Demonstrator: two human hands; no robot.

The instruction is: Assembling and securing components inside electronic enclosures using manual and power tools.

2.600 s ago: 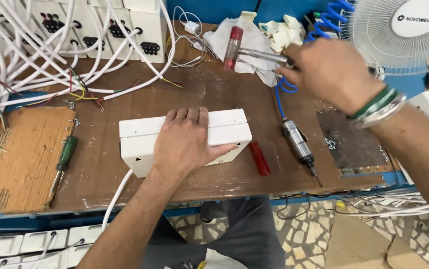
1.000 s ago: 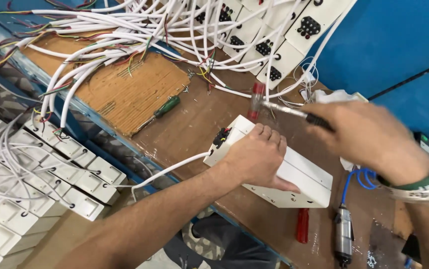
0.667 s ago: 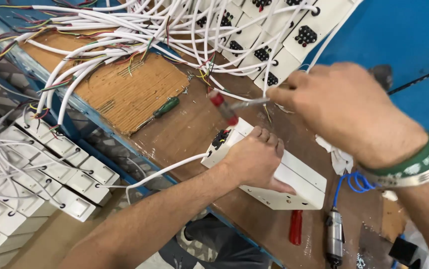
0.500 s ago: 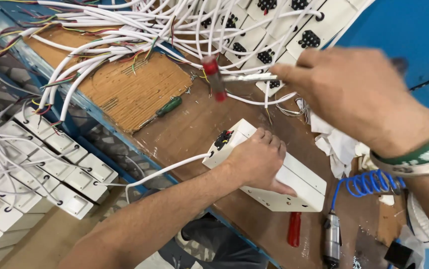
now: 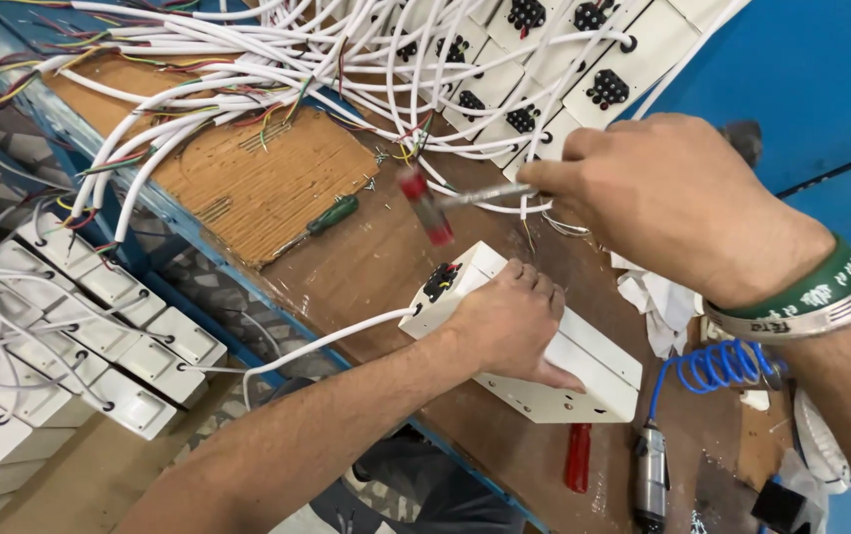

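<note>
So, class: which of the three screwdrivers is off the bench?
The red-handled screwdriver in the right hand; the green-handled and other red one lie on the bench.

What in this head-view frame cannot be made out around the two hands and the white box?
- Red-handled tool in the right hand: motion-blurred; its far end is hidden inside the grip.
- Top face of the white box: largely covered by the left hand.
- Dark part at the box's end: too small to identify.
- Air tool on the blue coiled hose: its tip is cut off by the bottom edge.
</note>
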